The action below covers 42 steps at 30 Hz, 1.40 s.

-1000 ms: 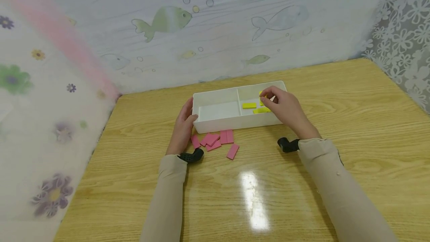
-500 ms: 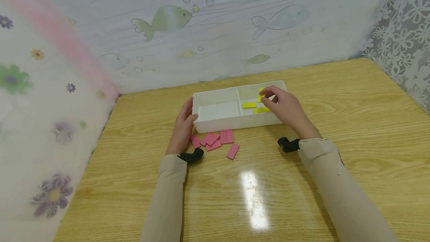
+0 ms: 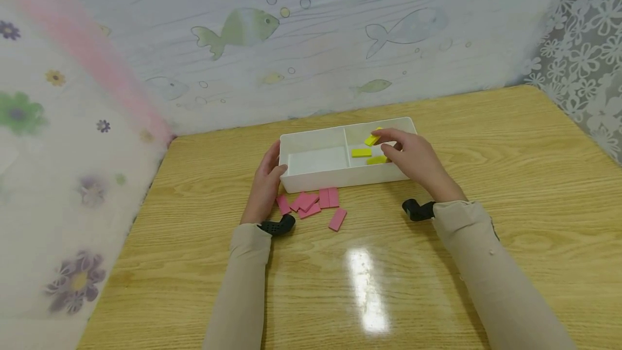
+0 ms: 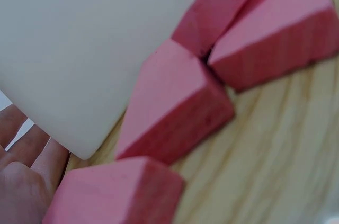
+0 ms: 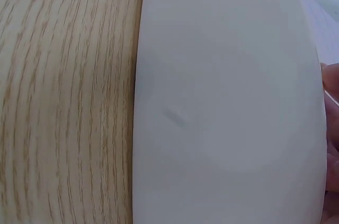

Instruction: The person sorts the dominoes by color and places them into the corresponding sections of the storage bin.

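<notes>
A long white box (image 3: 320, 180), split by a divider, stands on the table. My left hand (image 3: 264, 188) grips its left end, thumb over the rim. Over the right compartment, my right hand (image 3: 415, 158) holds a tilted yellow block (image 3: 371, 140) at the index fingertip, with the thumb spread apart from it. Two more yellow areas show below: a flat yellow block (image 3: 361, 153) near the divider and partly covered yellow block (image 3: 376, 160) by the front wall. In the right wrist view, the box wall (image 5: 228, 97) hides most of the right hand's fingers (image 5: 332, 123).
Several pink blocks (image 3: 309, 202) lie loosely in front of the box, some overlapping; one pink block (image 3: 337, 219) sits apart, nearer me. The wooden table (image 3: 194, 263) meets a fish-patterned wall covering (image 3: 320, 58) behind the box.
The yellow block at my right fingertips has tipped from near upright to a slant and shifted slightly left. My right thumb has moved away from the index finger. My left hand stays in place.
</notes>
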Motion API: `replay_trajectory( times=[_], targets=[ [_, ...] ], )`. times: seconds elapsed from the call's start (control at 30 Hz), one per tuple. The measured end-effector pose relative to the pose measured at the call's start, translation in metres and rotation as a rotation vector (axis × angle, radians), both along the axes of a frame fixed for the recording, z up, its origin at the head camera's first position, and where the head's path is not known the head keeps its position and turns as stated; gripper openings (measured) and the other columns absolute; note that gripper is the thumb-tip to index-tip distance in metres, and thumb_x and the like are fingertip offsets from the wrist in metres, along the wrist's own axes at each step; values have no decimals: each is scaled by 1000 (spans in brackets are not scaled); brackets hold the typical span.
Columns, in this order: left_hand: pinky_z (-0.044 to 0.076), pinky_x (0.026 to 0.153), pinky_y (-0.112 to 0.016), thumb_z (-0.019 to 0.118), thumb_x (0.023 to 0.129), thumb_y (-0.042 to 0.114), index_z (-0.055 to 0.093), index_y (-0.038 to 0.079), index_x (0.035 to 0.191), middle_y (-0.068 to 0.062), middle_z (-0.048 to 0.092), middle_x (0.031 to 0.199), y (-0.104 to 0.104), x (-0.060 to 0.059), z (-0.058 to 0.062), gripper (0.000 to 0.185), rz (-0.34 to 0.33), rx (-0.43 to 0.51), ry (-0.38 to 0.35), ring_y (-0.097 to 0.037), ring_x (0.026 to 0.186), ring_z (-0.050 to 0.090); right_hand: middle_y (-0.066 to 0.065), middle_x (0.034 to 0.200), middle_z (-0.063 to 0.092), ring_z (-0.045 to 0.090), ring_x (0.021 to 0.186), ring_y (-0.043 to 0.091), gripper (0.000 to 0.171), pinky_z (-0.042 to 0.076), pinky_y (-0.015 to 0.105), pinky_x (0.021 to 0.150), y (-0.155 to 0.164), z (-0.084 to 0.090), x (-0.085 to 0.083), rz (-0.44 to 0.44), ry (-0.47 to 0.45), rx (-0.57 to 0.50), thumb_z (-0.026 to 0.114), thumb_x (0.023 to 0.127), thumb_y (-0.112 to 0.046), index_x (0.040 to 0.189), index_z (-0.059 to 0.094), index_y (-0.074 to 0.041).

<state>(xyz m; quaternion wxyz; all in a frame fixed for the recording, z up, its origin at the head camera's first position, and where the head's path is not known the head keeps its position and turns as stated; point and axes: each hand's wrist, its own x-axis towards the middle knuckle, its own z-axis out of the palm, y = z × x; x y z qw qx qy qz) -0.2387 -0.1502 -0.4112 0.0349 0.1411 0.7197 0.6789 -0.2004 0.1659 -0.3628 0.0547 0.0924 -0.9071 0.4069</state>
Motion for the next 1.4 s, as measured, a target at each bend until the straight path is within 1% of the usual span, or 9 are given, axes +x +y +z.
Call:
replay_trajectory(
  times=[0.2,0.3,0.37,0.43,0.57,0.67,0.97,1.2,1.4],
  targets=[
    [24,101,-42,43,92,10,24,22,142,0,23,145,2,6,10,55,-14,14,-4,-19,132,21,1,111,60,58,72,13,36,35,32,53,-1,0,0,9,-26,4,44,91,-19,127,51,-22],
    [25,101,-42,43,92,11,23,19,143,-3,23,146,3,9,14,56,-21,16,0,-21,132,21,0,110,61,58,73,13,38,33,30,48,-1,0,0,9,-29,-3,43,90,-16,127,51,-21],
    [25,101,-42,44,92,13,22,18,143,-3,22,146,4,10,15,56,-23,9,3,-22,132,20,0,110,61,58,75,13,39,32,30,49,-1,1,1,9,-34,-5,41,89,-13,127,50,-21],
    [25,101,-41,45,92,14,22,18,143,-3,22,146,4,11,16,57,-25,9,2,-22,132,20,1,110,61,58,79,13,42,33,30,52,-1,0,1,9,-37,-9,40,88,-10,127,50,-20],
    [25,101,-41,46,91,15,21,18,143,-4,22,146,4,11,17,57,-23,7,-2,-22,132,21,2,113,60,58,87,15,43,37,33,67,-1,1,0,11,-42,-10,42,88,-10,129,48,-19],
    [25,101,-41,46,91,15,21,18,143,-4,21,146,4,11,17,57,-24,7,-2,-22,132,20,3,115,59,57,90,16,43,38,35,70,-2,1,-1,14,-43,-5,43,88,-10,130,47,-19],
    [24,102,-40,46,91,17,21,18,143,-2,21,146,5,13,19,57,-14,-15,-10,-20,133,19,2,116,58,55,92,15,43,37,34,66,0,0,-1,5,-51,9,42,89,-11,131,45,-18],
    [25,100,-43,45,91,15,22,19,143,-2,22,146,5,11,18,56,-20,-5,0,-20,132,21,0,116,57,55,89,16,43,38,34,62,1,1,1,6,-27,-3,42,89,-11,131,45,-18],
    [25,100,-43,45,92,15,22,20,143,0,22,146,4,11,16,56,-18,-10,-4,-19,132,20,-4,119,55,56,90,13,43,39,34,57,0,1,2,-5,-30,-17,41,88,-12,131,45,-19]
  ],
)
